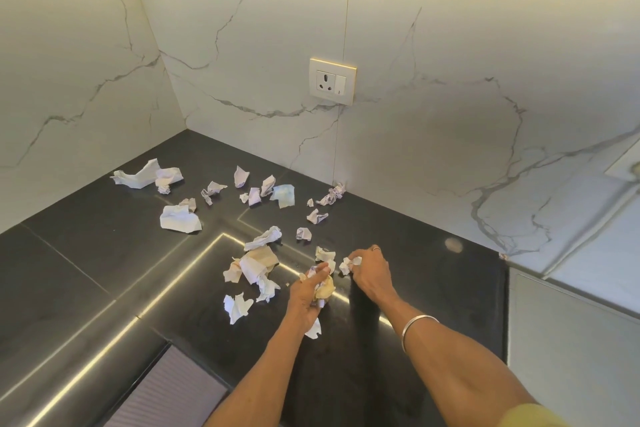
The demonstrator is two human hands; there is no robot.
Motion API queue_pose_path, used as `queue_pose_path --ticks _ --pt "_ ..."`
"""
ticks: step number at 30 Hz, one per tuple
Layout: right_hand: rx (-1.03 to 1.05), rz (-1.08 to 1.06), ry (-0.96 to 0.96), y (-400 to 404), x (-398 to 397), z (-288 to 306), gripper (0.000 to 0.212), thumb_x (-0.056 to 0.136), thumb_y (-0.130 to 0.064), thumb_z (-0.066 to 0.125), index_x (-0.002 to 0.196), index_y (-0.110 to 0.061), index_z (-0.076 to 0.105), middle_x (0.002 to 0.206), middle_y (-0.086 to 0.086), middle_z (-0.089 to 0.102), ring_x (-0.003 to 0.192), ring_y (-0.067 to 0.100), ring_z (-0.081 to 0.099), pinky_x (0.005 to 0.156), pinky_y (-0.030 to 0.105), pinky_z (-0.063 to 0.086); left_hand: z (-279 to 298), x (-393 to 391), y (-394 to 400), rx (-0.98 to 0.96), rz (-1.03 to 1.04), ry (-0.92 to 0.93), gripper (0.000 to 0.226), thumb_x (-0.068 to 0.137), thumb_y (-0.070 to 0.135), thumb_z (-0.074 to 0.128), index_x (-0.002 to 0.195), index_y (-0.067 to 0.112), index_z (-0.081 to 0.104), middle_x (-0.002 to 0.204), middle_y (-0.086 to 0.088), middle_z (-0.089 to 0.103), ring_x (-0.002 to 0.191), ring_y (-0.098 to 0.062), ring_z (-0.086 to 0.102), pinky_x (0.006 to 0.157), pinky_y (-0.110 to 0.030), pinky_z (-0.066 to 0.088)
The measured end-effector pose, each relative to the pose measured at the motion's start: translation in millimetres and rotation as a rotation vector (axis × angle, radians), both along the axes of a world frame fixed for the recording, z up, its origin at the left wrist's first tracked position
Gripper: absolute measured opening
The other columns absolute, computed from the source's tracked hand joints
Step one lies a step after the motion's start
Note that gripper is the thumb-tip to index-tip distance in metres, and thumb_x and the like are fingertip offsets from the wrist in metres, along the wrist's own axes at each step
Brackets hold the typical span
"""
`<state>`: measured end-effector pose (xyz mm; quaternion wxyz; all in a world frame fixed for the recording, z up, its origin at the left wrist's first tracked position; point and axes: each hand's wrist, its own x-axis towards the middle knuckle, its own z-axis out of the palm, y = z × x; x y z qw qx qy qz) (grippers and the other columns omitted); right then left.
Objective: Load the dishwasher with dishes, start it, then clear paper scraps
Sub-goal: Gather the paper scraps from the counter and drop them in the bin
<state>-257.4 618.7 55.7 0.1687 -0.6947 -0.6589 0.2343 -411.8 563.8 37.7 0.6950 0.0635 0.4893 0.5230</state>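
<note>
Looking down at the black bench (104,253), my left hand (308,295) is curled round a wad of crumpled scraps (323,289), white and tan bits bunched in my fist with one piece poking out below. My right hand (369,270) is just beside it, fingertips pinching a small white scrap (346,265) that's sitting on the bench. Plenty more paper scraps (256,263) are scattered across the bench, a cluster right next to my left hand and others spread back toward the marble wall (415,114), where a socket (332,81) sits. Bangle (415,328) on my right wrist, ring on one finger.
</note>
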Motion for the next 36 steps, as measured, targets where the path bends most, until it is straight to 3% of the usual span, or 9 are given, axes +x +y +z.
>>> queue_pose_path --ticks 3,7,15,18,21,24,28,32,36 --pt "0.019 -0.069 0.067 -7 2 2 0.011 0.089 -0.012 0.066 0.09 -0.018 0.075 0.096 -0.001 0.056 0.097 0.023 0.064 0.078 0.025 0.047 -5 -1 2 -0.028 -0.006 0.026 0.035 0.077 0.013 0.082 0.109 0.004 0.072 0.094 -0.014 0.072 0.07 -0.02 0.067 0.058 -0.028 0.053" --pt "0.058 -0.11 0.183 -11 12 5 0.014 0.087 -0.007 0.067 0.092 -0.013 0.079 0.095 0.001 0.071 0.094 0.016 0.065 0.083 0.024 0.046 -5 -1 5 -0.035 0.011 0.001 0.044 0.074 0.026 0.085 0.109 0.004 0.07 0.089 -0.012 0.07 0.066 -0.017 0.066 0.056 -0.028 0.053" --pt "0.129 0.124 0.249 -5 -6 27 0.013 0.079 -0.02 0.079 0.091 -0.023 0.08 0.089 -0.006 0.073 0.081 0.007 0.063 0.079 0.031 0.057 12 7 9 0.036 -0.02 -0.085 0.069 0.071 0.053 0.072 0.117 0.002 0.064 0.106 -0.016 0.072 0.088 -0.026 0.072 0.063 -0.03 0.057" --pt "0.096 0.228 0.252 -12 -26 31 0.017 0.078 -0.014 0.078 0.095 -0.017 0.08 0.091 0.001 0.076 0.074 0.004 0.063 0.077 0.026 0.058 23 7 4 0.05 -0.121 -0.091 0.064 0.082 0.055 0.061 0.117 0.002 0.06 0.089 -0.012 0.071 0.083 -0.024 0.068 0.072 -0.028 0.06" --pt "0.054 0.249 0.254 -17 -37 26 0.018 0.078 -0.011 0.076 0.094 -0.017 0.08 0.088 -0.001 0.077 0.07 0.004 0.066 0.073 0.024 0.058 20 -1 -3 0.035 -0.138 -0.093 0.048 0.086 0.046 0.065 0.111 0.005 0.062 0.077 -0.009 0.071 0.058 -0.015 0.068 0.06 -0.025 0.06" --pt "0.057 0.308 0.228 -22 -40 23 0.024 0.077 -0.004 0.07 0.094 -0.017 0.081 0.086 -0.002 0.077 0.071 0.007 0.068 0.069 0.02 0.054 24 -9 -13 -0.021 -0.125 -0.104 0.029 0.091 0.029 0.067 0.105 0.003 0.064 0.077 -0.012 0.073 0.057 -0.018 0.07 0.05 -0.024 0.057" --pt "-0.003 0.278 0.257 -22 -44 19 0.049 0.086 0.005 0.054 0.128 -0.017 0.066 0.109 0.001 0.074 0.102 0.011 0.068 0.085 0.005 0.042 25 -15 -12 -0.061 -0.078 -0.05 0.014 0.093 0.016 0.065 0.097 0.003 0.064 0.07 -0.011 0.072 0.054 -0.018 0.068 0.045 -0.024 0.051" --pt "0.067 0.166 0.395 -23 -45 17 0.047 0.091 0.007 0.05 0.129 -0.017 0.065 0.113 -0.003 0.072 0.104 0.006 0.065 0.087 0.005 0.045 18 -20 -6 -0.065 -0.023 0.023 0.013 0.093 0.017 0.064 0.089 0.005 0.065 0.063 -0.008 0.068 0.047 -0.015 0.061 0.041 -0.021 0.046" --pt "0.252 -0.047 0.257 -21 -42 9 0.056 0.084 0.015 0.05 0.123 -0.021 0.065 0.117 -0.004 0.068 0.107 0.012 0.059 0.085 0.017 0.045 13 -33 0 -0.055 0.053 0.023 0.02 0.088 0.025 0.07 0.081 0.008 0.063 0.055 -0.005 0.057 0.034 -0.013 0.046 0.03 -0.02 0.035"
